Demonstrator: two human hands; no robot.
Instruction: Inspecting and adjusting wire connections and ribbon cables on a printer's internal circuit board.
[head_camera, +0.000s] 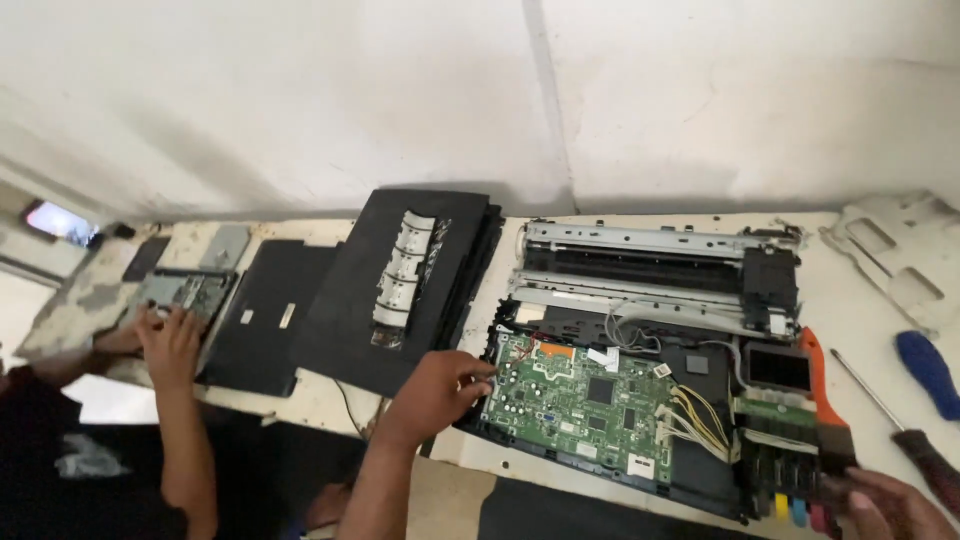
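Here the opened printer (650, 330) lies on the white table (860, 300), with its long side going from left to right, and the green circuit board (585, 400) sits in its front left part, flat and face up, its long axis running from the upper left to the lower right. The left hand (435, 390) is at the left edge of this board; the fingers (478, 375) are bent and close together, touching the edge of the board near a red wire, but I cannot tell if they pinch something. The right hand (890, 505) is at the lower right corner of the printer, just beside the row of coloured ink tanks (795, 505); its fingers are curled and rest on the dark frame there, and if they grip it is not clear. A screwdriver with blue handle (925, 370) and another with dark red handle (925, 465) lie on the table to the right, both pointing up and left. Black cover panels (400, 290) lie left of the printer. Far at the left, another person's hands (165, 335) rest on a grey device (185, 292).
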